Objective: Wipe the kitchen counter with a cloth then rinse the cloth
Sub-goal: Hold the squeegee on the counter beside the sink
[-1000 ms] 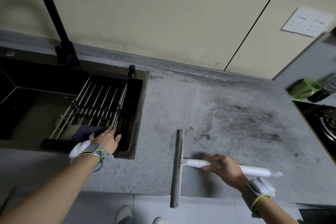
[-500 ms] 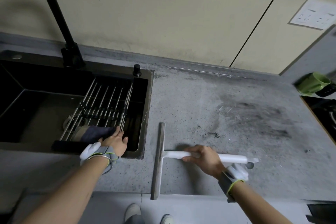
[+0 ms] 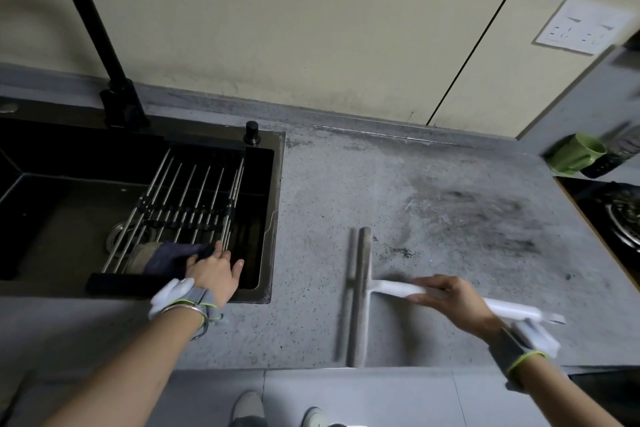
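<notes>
over the sink [image 3: 273, 204], my left hand [image 3: 213, 272] lies flat on the cloth [image 3: 169, 255]. my right hand [image 3: 453, 298] grips the squeegee [image 3: 362, 295]; better to press its blade flat on the tabletop [image 3: 346, 184].

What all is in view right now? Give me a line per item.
counter: 1, grey, speckled and smudged, right of the sink
sink: 1, black, left
faucet: 1, black, behind the sink
knob: 1, black, sink's back right corner
rack: 1, metal rods, across the sink
cloth: 1, dark blue, on the rack's near end
drain: 1, metal, sink floor under the rack
squeegee: 1, white handle, grey blade, on the counter
mug: 1, green, on its side, far right
socket: 1, white, on the wall
stove: 1, black, right edge
shoes: 2, light, on the floor
left hand: on the cloth, wristband
right hand: grips the squeegee handle, wristband
</notes>
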Demonstrator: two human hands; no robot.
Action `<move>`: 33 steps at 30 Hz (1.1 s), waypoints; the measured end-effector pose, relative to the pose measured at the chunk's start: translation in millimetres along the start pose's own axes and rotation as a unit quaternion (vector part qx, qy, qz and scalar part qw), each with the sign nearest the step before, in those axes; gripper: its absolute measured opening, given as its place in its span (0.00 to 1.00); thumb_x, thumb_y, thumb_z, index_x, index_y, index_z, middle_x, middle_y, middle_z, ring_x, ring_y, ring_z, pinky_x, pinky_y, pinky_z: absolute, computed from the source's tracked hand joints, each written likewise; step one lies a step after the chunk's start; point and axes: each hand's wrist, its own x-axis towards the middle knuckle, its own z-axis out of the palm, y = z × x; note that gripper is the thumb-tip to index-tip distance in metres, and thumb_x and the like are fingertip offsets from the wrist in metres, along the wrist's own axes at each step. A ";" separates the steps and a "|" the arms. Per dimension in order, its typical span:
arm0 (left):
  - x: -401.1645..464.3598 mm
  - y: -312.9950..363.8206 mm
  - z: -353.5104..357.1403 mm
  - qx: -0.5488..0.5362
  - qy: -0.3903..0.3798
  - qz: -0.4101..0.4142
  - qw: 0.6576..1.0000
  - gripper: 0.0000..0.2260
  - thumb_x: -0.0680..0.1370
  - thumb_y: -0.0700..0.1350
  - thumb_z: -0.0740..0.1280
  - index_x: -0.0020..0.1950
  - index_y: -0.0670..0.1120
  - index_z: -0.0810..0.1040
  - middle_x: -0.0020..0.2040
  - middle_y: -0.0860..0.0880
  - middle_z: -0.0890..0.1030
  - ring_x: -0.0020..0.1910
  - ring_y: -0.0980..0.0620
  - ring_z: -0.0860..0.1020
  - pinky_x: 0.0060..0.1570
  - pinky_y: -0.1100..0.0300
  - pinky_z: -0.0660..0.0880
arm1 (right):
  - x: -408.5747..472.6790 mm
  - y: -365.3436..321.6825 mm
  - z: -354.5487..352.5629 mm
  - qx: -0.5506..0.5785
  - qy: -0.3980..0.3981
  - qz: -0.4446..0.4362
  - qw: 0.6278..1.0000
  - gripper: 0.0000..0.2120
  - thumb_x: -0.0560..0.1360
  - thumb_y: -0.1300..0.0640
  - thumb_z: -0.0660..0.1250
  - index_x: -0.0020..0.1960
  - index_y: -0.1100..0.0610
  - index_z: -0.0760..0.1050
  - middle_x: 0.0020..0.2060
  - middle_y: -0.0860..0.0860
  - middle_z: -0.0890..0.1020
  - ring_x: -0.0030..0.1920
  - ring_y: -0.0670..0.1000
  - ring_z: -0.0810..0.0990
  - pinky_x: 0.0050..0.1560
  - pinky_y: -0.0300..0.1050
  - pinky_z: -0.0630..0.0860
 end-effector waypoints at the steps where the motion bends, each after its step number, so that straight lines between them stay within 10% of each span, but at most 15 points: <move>1: 0.4 1.7 1.8 0.009 0.003 0.001 1.000 0.23 0.83 0.55 0.47 0.72 0.46 0.65 0.78 0.48 0.55 0.69 0.49 0.70 0.69 0.54 0.59 | -3.4 6.4 -7.0 -0.012 -0.004 0.008 1.000 0.17 0.67 0.47 0.73 0.55 0.48 0.80 0.42 0.45 0.82 0.30 0.44 0.74 0.29 0.35 0.66; 33: -3.3 -4.9 6.5 0.020 0.036 0.036 0.998 0.23 0.83 0.54 0.48 0.67 0.43 0.72 0.78 0.46 0.56 0.61 0.44 0.76 0.62 0.55 0.67 | 15.8 -63.7 84.5 -0.060 -0.020 -0.101 0.993 0.15 0.70 0.44 0.71 0.56 0.43 0.79 0.43 0.42 0.79 0.42 0.45 0.75 0.48 0.41 0.66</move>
